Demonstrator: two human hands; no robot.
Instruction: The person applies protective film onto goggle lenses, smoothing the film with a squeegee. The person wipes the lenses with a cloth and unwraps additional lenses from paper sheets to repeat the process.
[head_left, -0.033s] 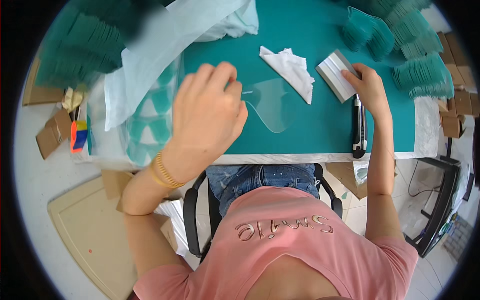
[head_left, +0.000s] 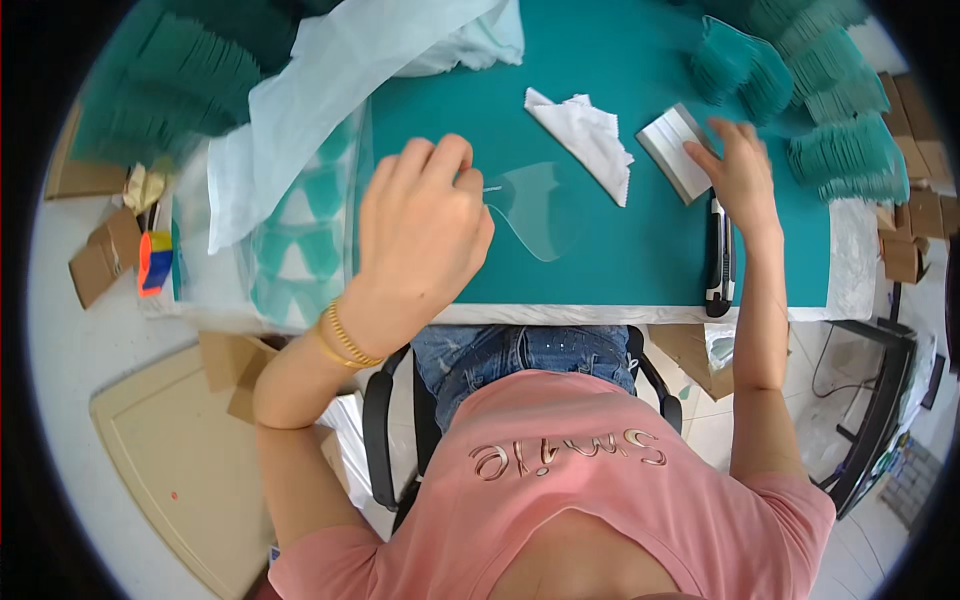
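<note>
My left hand [head_left: 425, 205] is closed in a pinch on a clear curved lens sheet [head_left: 535, 215], shaped like a goggle lens. Its left part is hidden behind my fingers. My right hand [head_left: 742, 165] is by a white and grey rectangular block [head_left: 668, 150]. Its thumb reaches the block's right edge, the fingers are raised apart and a little blurred, and nothing shows between them. Just below that hand lies a black and white utility knife [head_left: 719, 260]. A folded white cloth [head_left: 585, 140] with zigzag edges rests between the lens and the block.
On the green mat [head_left: 620, 260], stacked green lens-shaped pieces [head_left: 845, 155] stand at the right, more stacks [head_left: 175, 95] at the far left. A pale blue sheet [head_left: 300, 110] drapes over clear plastic with lens shapes [head_left: 300, 225] at left. Cardboard boxes [head_left: 910, 125] flank the table.
My right fingers have lifted off the block's far edge and spread, while the block stays put. My left hand still pinches the lens, almost unmoved.
</note>
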